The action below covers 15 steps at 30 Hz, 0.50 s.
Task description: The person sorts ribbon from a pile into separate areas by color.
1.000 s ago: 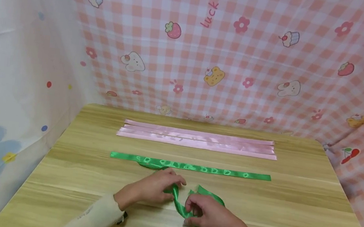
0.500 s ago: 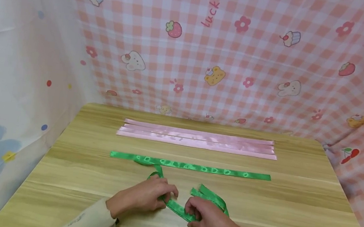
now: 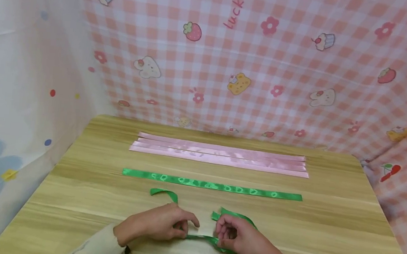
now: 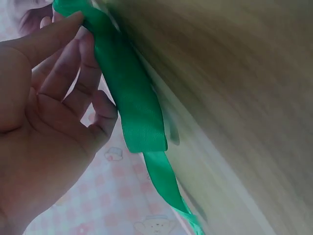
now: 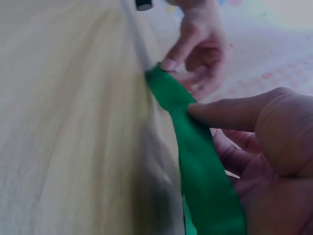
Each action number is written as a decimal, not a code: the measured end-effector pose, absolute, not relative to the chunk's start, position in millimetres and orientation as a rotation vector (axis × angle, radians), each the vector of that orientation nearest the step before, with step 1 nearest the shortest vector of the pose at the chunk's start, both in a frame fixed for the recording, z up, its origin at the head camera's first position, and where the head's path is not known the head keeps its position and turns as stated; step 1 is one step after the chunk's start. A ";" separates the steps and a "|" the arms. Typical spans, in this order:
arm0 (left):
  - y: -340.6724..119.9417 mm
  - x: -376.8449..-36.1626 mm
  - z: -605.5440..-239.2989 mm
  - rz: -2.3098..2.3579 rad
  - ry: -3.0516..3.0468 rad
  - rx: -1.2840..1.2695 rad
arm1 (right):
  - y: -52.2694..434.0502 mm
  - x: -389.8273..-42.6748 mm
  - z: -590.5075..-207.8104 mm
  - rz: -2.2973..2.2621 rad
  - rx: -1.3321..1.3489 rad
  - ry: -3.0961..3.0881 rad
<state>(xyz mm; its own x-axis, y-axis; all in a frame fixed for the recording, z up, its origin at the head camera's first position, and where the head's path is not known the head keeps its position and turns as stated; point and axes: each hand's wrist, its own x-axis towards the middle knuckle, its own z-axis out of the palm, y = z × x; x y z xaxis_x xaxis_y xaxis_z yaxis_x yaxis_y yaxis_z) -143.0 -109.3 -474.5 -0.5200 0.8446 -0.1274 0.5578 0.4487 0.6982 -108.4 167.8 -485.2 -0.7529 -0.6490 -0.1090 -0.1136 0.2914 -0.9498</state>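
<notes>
Head camera: high, facing 12 o'clock and down over the table (image 3: pixel 328 225). Wrist cameras: very close, sharing the green ribbon (image 4: pixel 132 103) between both hands.

Head view bright and even; both wrist views blurred, perhaps from motion.

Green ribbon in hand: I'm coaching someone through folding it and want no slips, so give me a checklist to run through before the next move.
1. Left hand pinches the green ribbon: ok.
2. Right hand pinches its other part: ok.
3. Span between the hands taut, just above the table: ok.
4. Free ends clear of the flat green strip: ok.
5. Pink ribbons undisturbed: ok.
6. Ribbon free of twists under the fingers: cannot tell.
</notes>
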 end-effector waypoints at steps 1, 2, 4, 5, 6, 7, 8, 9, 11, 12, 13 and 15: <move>-109.4 -142.4 -473.7 0.849 2.214 1.168 | 169.2 -109.1 -483.7 -1.493 -0.674 2.045; -109.7 -141.9 -473.0 0.874 2.191 1.162 | 170.5 -109.8 -482.3 -1.511 -0.669 2.008; -110.6 -141.5 -471.3 0.937 2.139 1.138 | 172.6 -111.7 -479.2 -1.536 -0.660 1.951; -111.2 -141.7 -470.1 0.976 2.112 1.120 | 173.5 -112.9 -477.5 -1.548 -0.656 1.931; -112.0 -142.2 -468.7 1.018 2.084 1.096 | 174.4 -114.2 -475.9 -1.562 -0.650 1.914; -112.8 -143.0 -467.0 1.060 2.059 1.069 | 175.2 -115.6 -474.1 -1.578 -0.643 1.901; -113.9 -143.9 -465.2 1.102 2.033 1.043 | 175.8 -117.1 -472.4 -1.594 -0.639 1.892; -114.8 -145.0 -463.0 1.140 2.011 1.020 | 176.5 -118.5 -470.2 -1.610 -0.635 1.887; -116.6 -146.9 -458.6 1.207 1.987 0.984 | 177.7 -121.3 -465.4 -1.638 -0.634 1.885; -117.4 -147.7 -456.2 1.240 1.980 0.970 | 178.1 -122.6 -462.4 -1.649 -0.630 1.887; -117.9 -148.6 -453.9 1.272 1.981 0.966 | 178.7 -124.1 -459.1 -1.660 -0.627 1.889; -118.8 -149.8 -448.5 1.340 1.983 0.953 | 179.7 -127.0 -451.6 -1.689 -0.613 1.880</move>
<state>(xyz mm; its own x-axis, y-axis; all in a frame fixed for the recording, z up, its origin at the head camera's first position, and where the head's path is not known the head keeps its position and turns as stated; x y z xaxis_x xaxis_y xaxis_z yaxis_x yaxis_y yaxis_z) -149.8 -118.8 -448.5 -0.5917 0.8041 -0.0578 0.2466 0.2487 0.9367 -127.0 179.7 -451.6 -0.7540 -0.6510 -0.0878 0.0176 0.1135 -0.9934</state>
